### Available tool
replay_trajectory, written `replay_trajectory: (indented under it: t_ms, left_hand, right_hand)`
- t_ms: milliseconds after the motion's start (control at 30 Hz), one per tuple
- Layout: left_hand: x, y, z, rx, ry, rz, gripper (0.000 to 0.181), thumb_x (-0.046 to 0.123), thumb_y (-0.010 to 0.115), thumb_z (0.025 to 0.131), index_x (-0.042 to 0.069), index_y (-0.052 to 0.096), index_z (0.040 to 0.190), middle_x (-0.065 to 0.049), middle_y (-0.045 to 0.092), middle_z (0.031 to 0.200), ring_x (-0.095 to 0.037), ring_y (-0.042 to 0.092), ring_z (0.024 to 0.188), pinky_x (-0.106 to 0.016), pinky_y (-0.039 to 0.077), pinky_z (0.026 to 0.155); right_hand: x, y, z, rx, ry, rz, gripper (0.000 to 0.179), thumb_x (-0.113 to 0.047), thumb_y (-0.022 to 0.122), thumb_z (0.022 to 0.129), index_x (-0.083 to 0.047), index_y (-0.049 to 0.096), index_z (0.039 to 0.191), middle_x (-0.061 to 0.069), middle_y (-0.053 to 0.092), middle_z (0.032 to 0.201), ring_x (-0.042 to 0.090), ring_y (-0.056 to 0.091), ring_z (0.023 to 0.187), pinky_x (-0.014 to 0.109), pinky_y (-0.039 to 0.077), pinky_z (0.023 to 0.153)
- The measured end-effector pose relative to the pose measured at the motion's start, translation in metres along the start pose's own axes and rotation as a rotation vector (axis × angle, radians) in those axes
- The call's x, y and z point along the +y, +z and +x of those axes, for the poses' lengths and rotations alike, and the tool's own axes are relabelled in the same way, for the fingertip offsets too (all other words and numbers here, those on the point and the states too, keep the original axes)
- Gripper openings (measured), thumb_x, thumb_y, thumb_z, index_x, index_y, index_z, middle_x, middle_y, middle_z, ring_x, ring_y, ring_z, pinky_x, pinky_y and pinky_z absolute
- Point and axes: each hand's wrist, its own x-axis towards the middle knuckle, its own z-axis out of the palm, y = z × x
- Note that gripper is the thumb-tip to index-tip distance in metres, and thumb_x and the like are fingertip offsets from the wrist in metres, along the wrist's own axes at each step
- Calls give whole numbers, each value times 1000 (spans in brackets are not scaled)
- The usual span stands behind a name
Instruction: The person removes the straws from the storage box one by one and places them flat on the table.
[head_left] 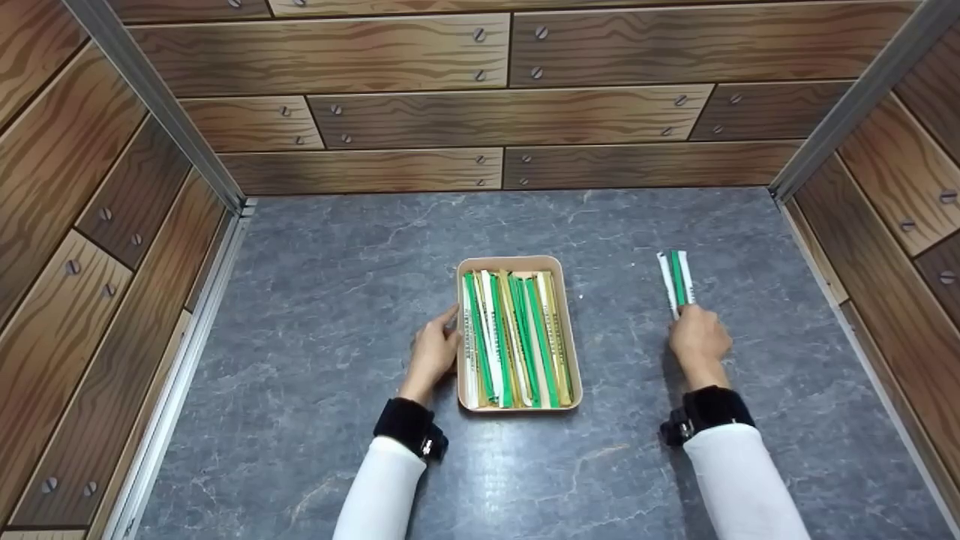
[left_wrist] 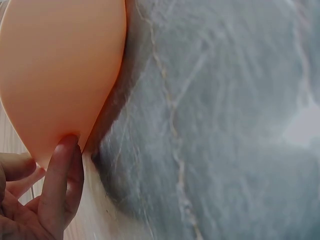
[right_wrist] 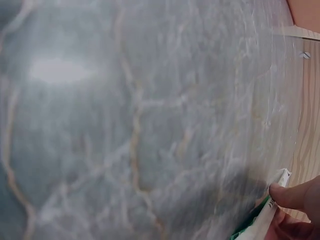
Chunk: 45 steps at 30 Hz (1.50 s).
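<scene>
A shallow tan tray [head_left: 520, 411] holds long, slim wrapped sticks [head_left: 517, 337] in white, green and gold, lying side by side; printing runs along some. At its left side my left hand [head_left: 435, 349] touches the outer wall; in the left wrist view, fingertips [left_wrist: 65, 145] press against that wall [left_wrist: 65, 70]. Away to the right, my right hand [head_left: 700, 337] pinches a small bunch of wrapped sticks [head_left: 677, 277], white on both sides of green, pointing away from me. The right wrist view shows the thumb over a white wrapper [right_wrist: 265, 220]; their lower ends are hidden by the hand.
The grey marbled tabletop [head_left: 337, 300] surrounds the tray. Wood-print panels [head_left: 487, 116] close off the back and both sides, with metal rails [head_left: 180, 382] along the edges. Black bands [head_left: 409, 426] with small cameras are on both wrists.
</scene>
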Motion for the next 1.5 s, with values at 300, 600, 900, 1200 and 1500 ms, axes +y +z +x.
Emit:
replay_trajectory:
  t_ms: [300, 600, 900, 1200, 1500]
  left_hand:
    - [1, 0, 0, 1, 12, -7, 50, 1, 56, 84, 10, 48, 132, -5, 60, 71, -13, 54, 56, -27, 44, 47]
    - [1, -1, 0, -14, -19, -55, 52, -1, 55, 83, 11, 47, 133, -12, 64, 82, -20, 60, 61, -28, 47, 46]
    - [0, 0, 0, -28, -33, -69, 52, 1, 55, 85, 15, 46, 134, -15, 65, 89, -25, 63, 65, -28, 48, 44]
    - [1, 0, 1, -11, -13, -39, 50, 1, 57, 85, 12, 48, 133, -12, 66, 85, -17, 61, 66, -28, 48, 52]
    - [0, 1, 0, -6, 2, -28, 50, 2, 58, 85, 12, 48, 133, -11, 64, 83, -15, 58, 61, -28, 47, 49]
  right_hand:
    - [7, -4, 1, -20, 6, -13, 13, -12, 49, 84, -2, 58, 83, 29, 58, 81, 47, 56, 70, 53, 40, 47]
    - [-30, -14, -13, 110, -144, 52, 29, -8, 51, 80, -4, 63, 107, 27, 61, 93, 45, 57, 74, 54, 42, 50]
    - [-107, 6, -60, -3, -559, 250, 31, -4, 63, 77, -1, 64, 108, 6, 61, 70, 17, 53, 54, 31, 45, 45]
    - [-143, 38, -91, -230, -674, 238, 41, -6, 69, 78, -2, 59, 118, 13, 62, 99, 19, 58, 78, 31, 51, 63]
    - [-153, 52, -97, -267, -703, 136, 46, -16, 66, 83, -7, 54, 126, 15, 53, 109, 26, 55, 91, 39, 49, 74]
